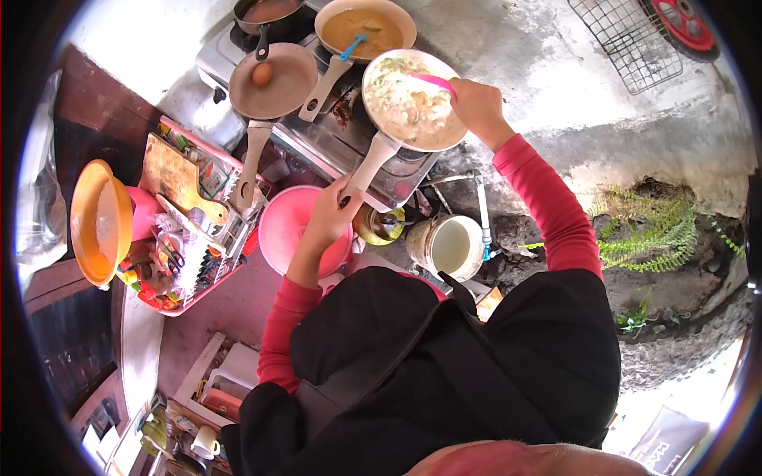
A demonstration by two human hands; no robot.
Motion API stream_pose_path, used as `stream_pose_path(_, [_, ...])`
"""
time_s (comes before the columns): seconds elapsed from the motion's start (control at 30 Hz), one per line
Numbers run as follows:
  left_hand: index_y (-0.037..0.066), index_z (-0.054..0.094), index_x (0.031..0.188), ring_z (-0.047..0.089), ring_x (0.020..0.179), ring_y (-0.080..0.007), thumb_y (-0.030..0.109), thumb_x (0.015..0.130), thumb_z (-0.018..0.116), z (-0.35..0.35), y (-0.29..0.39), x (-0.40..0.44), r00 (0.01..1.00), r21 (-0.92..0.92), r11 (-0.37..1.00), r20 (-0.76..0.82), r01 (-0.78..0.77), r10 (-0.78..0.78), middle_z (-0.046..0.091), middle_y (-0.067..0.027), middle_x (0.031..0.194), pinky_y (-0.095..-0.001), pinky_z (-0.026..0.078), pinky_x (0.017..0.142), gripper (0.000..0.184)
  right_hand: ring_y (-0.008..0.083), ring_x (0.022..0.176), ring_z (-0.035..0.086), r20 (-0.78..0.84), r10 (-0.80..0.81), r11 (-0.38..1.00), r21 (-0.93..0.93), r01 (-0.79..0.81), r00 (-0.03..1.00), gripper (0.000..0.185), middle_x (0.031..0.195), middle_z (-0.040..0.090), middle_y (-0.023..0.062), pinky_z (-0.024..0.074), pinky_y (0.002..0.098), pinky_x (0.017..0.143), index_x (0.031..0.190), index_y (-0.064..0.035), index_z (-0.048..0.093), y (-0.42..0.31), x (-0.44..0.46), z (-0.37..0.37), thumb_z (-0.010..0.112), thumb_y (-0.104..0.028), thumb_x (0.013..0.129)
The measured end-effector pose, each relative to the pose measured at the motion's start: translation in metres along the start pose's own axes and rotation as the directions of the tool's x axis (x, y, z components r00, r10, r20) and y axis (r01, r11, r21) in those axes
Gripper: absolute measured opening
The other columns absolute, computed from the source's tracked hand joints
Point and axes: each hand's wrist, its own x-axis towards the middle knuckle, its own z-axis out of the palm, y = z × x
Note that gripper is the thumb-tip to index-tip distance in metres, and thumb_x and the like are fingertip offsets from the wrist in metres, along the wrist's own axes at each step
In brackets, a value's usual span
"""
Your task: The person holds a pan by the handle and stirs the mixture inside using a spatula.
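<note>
Two hands work at upper centre: the left fingers grip the smooth handle of a round, pale pan of lumpy, creamy food; the right fingers clench a pink plastic utensil. A shallow pan holding an egg sits left.

Grey bag: dark capital letters at the picture's lower right, slanted and partly cut off, too unclear to read as a word
Bag's smaller print: illegible
Other lettering: none that can be read
</note>
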Motion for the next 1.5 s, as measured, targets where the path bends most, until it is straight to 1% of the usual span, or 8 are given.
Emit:
stream_pose_path(0.2, [-0.009,0.051,0.121,0.055,0.088,-0.011,0.014,0.089,0.058,0.003,-0.005,0.0,1.0,-0.039,0.999,-0.02,0.012,-0.013,0.062,-0.009,0.096,-0.0262,0.044,0.079,0.04,0.0304,0.072,0.066,-0.015,-0.117,0.984,-0.136,0.114,0.993,0.014,0.079,0.067,0.0116,0.0511,0.0423,0.062,0.086,-0.0098,0.066,0.035,0.012,0.027,0.054,-0.014,0.079])
stream_pose_path(0.3, [-0.008,0.052,0.121,0.054,0.084,-0.0101,0.013,0.088,0.058,0.003,-0.005,0.001,1.0,-0.018,1.0,-0.028,0.001,-0.002,0.061,-0.0075,0.093,-0.0254,0.045,0.075,0.039,0.0302,0.075,0.067,0.16,-0.082,0.977,-0.182,0.111,0.984,0.013,0.078,0.067,0.0132,0.0521,0.0417,0.064,0.082,-0.0092,0.068,0.048,0.011,0.032,0.057,-0.015,0.078])
stream_pose_path(0.57, [-0.002,0.057,0.119,0.041,0.061,-0.0048,0.013,0.088,0.056,0.005,-0.008,0.002,0.995,0.01,0.997,-0.066,-0.076,0.076,0.049,0.0027,0.071,-0.0229,0.035,0.054,0.034,0.0308,0.069,0.066,0.46,0.003,0.993,0.103,-0.057,0.888,0.022,0.074,0.067,0.0144,0.0515,0.0415,0.063,0.076,-0.0085,0.07,0.061,0.002,0.0,0.061,-0.028,0.074])
stream_pose_path(0.77, [-0.002,0.057,0.117,0.041,0.061,-0.0047,0.015,0.089,0.057,0.004,-0.004,0.002,0.996,0.037,0.997,-0.054,-0.068,0.07,0.048,0.0025,0.069,-0.0233,0.034,0.053,0.033,0.0307,0.065,0.063,0.609,0.069,0.919,0.269,-0.288,0.79,0.026,0.07,0.065,0.0142,0.0489,0.0394,0.062,0.076,-0.0079,0.071,0.076,0.001,0.017,0.059,-0.03,0.073])
stream_pose_path(0.87, [-0.006,0.055,0.115,0.052,0.081,-0.0097,0.012,0.088,0.057,0.001,0.008,0.0,1.0,0.041,0.999,-0.014,0.002,-0.001,0.06,-0.0066,0.087,-0.0257,0.044,0.073,0.033,0.0308,0.069,0.064,0.596,0.062,0.941,0.232,-0.245,0.801,0.031,0.074,0.066,0.0156,0.0493,0.0406,0.064,0.079,-0.0076,0.071,0.067,0.0,0.027,0.058,-0.035,0.074])
stream_pose_path(1.1, [-0.005,0.056,0.114,0.051,0.076,-0.0094,0.012,0.087,0.057,0.001,0.0,0.003,1.0,0.036,0.999,0.011,0.021,-0.021,0.059,-0.0049,0.082,-0.0254,0.044,0.069,0.031,0.0321,0.079,0.066,0.512,0.171,0.941,0.168,-0.293,0.842,0.036,0.082,0.068,0.0151,0.0505,0.0424,0.068,0.082,-0.0063,0.071,0.032,0.023,0.025,0.058,-0.039,0.077])
stream_pose_path(1.17, [-0.004,0.056,0.114,0.05,0.073,-0.0088,0.012,0.087,0.057,0.0,0.001,0.002,1.0,0.061,0.998,0.015,-0.012,0.011,0.058,-0.0049,0.08,-0.0254,0.043,0.066,0.031,0.0326,0.076,0.066,0.318,0.144,0.969,0.149,-0.199,0.937,0.034,0.078,0.068,0.0149,0.051,0.0428,0.067,0.082,-0.0065,0.071,0.015,0.02,0.003,0.06,-0.038,0.077])
stream_pose_path(1.5, [-0.004,0.056,0.114,0.053,0.076,-0.0116,0.013,0.087,0.058,0.001,0.004,0.0,0.999,0.114,0.993,-0.032,-0.027,0.031,0.061,-0.0074,0.084,-0.0273,0.045,0.071,0.031,0.0302,0.07,0.064,0.116,0.038,0.998,0.053,-0.044,0.993,0.028,0.07,0.065,0.0105,0.049,0.0416,0.06,0.076,-0.0104,0.066,-0.021,0.01,-0.047,0.063,-0.038,0.078])
